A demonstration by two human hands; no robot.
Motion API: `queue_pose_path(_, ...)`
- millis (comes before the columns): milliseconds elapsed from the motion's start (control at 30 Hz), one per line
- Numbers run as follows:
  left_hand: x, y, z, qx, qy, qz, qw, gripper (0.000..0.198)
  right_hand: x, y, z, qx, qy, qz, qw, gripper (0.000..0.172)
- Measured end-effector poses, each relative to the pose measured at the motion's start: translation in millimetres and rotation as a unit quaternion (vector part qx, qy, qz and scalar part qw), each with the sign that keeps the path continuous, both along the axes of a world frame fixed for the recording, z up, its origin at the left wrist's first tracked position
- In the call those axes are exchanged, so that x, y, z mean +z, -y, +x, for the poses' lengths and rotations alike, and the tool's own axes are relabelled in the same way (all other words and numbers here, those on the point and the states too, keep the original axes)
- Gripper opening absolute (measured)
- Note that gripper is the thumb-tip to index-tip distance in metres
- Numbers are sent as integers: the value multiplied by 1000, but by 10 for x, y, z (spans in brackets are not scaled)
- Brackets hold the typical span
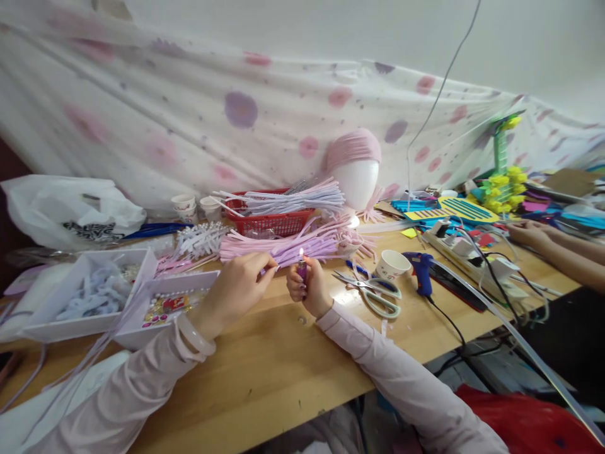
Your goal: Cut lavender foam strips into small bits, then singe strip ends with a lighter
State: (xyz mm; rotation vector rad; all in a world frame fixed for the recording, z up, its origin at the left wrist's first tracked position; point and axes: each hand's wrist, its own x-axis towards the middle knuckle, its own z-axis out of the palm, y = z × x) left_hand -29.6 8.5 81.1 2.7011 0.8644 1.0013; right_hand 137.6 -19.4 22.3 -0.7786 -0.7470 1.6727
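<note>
My right hand (309, 287) is wrapped round a purple lighter (302, 270), held upright over the wooden table, and a small flame (301, 252) burns at its top. Just left of it, my left hand (243, 280) pinches with thumb and forefinger; a small pale tip shows by the fingertips, too small to name. The flame and the left fingertips are a short gap apart. Behind both hands lies a bundle of pink and purple fuzzy stems (283, 246).
Scissors (371, 291), a paper cup (392, 265) and a blue glue gun (420, 271) lie to the right. White trays (85, 321) stand left, a red basket (269, 224) and a white head form (354, 180) behind. Another person's hands (529, 233) are far right.
</note>
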Motion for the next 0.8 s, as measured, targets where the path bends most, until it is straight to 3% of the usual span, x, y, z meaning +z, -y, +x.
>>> queue_pose_path(433,-15,21,-4,1,-15,-19,1000,12,-60,19,-149,46,37,20,998,41)
queue_pose_path(800,2,-4,-18,-3,-2,4,1000,12,27,-1,26,1,-16,28,999,42)
